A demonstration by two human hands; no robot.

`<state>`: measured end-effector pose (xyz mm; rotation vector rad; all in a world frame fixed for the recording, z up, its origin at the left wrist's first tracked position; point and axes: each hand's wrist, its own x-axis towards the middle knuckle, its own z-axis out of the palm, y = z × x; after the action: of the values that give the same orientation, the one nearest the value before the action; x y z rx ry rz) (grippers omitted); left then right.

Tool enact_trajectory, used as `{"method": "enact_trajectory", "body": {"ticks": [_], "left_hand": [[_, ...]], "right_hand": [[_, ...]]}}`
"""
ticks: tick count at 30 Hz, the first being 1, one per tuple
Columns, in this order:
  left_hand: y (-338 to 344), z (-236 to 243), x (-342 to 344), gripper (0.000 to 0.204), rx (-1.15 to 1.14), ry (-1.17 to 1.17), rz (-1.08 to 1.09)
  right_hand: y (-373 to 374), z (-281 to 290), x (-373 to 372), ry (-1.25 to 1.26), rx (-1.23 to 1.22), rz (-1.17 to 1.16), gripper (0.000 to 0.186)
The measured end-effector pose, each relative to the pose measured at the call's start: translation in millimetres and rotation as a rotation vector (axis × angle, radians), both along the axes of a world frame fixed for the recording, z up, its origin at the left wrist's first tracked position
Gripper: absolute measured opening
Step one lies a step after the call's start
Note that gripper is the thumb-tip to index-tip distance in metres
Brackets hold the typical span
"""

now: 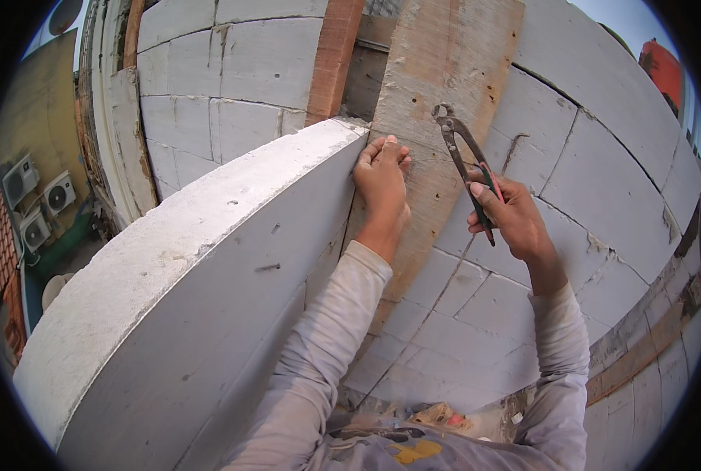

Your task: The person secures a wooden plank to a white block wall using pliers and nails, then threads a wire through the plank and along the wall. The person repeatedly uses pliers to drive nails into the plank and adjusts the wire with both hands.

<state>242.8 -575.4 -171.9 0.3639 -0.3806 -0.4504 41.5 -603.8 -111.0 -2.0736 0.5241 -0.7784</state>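
Observation:
My left hand (382,182) is pinched against the pale nail-holed wooden plank (451,59), beside the end of a white block wall (193,228); I cannot make out what is between its fingers. To its right, my right hand (507,216) grips metal pincers (460,137) with red and dark green handles. Their jaws point up, over the plank, just above and right of my left hand. A short metal nail or pin (267,268) sticks out of the near wall's face.
A reddish timber (331,59) stands left of the plank, and blockwork (586,173) surrounds it. At far left, beyond the wall's edge, lies a drop toward air-conditioner units (58,194) and a tiled roof (0,235). A red container (660,71) shows at upper right.

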Motion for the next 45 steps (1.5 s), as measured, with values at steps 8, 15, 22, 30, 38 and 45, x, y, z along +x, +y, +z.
{"method": "enact_trajectory", "body": {"ticks": [8,15,22,30,38,45], "left_hand": [[24.2,-11.8,1.6,0.028,-0.07,-0.155,-0.062],[23.6,-19.4,3.4,0.034,-0.075,-0.172,-0.062],[9.3,-29.8,-6.4,0.02,-0.298,-0.056,-0.15],[6.6,-33.2,8.8,0.021,-0.327,-0.029,-0.252],[6.1,-30.8,9.6,0.02,-0.422,-0.052,-0.272],[7.0,-31.6,3.7,0.017,-0.372,-0.034,-0.186]], "right_hand": [[-15.6,-19.4,-17.7,0.098,-0.992,-0.262,0.049],[-28.6,6.3,-6.1,0.25,-1.413,-0.362,0.057],[-18.0,16.8,0.0,0.276,-1.194,-0.296,0.048],[15.1,12.6,4.8,0.247,-1.274,-0.222,0.049],[-2.3,-2.2,10.9,0.268,-1.282,-0.365,0.048],[8.8,21.0,33.4,0.405,-1.269,-0.298,0.04]]}}
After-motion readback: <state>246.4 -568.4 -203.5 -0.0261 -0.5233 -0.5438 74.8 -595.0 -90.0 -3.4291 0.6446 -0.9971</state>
